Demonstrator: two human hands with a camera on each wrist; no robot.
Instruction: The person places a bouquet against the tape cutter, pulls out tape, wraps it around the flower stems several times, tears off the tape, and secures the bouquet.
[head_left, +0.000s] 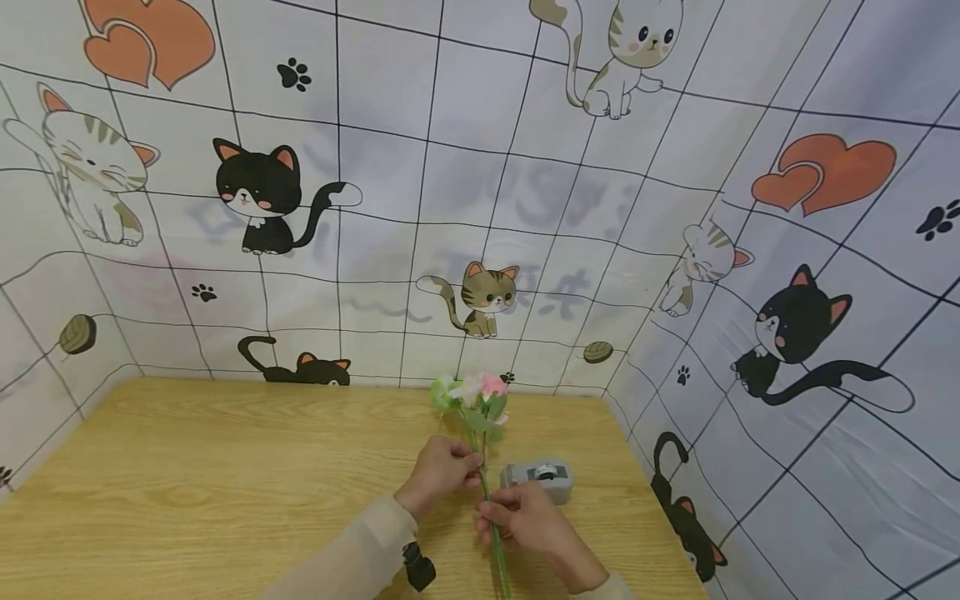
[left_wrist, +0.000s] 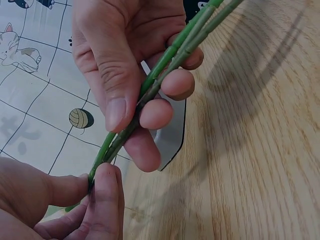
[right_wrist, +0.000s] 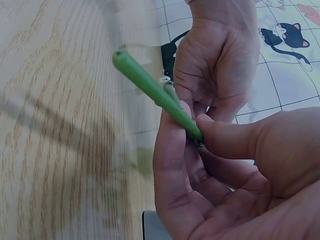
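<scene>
Left wrist view: fingers (left_wrist: 155,114) of the left hand (left_wrist: 55,192) and right hand (left_wrist: 117,70) pinch slim, knobbly green stems (left_wrist: 174,54).

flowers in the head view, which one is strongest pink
The upper right bloom; the middle one is whitish and the left one pale green.

In the head view the left arm (head_left: 345,554) slants up to the right and the right wrist (head_left: 587,568) slants up to the left. The left hand (head_left: 442,471) sits farther out, the right hand (head_left: 531,523) nearer the body, the 2 close together. Both pinch; in the left wrist view 4 right fingertips (left_wrist: 156,114) curl opposite the right thumb (left_wrist: 117,102)
</scene>
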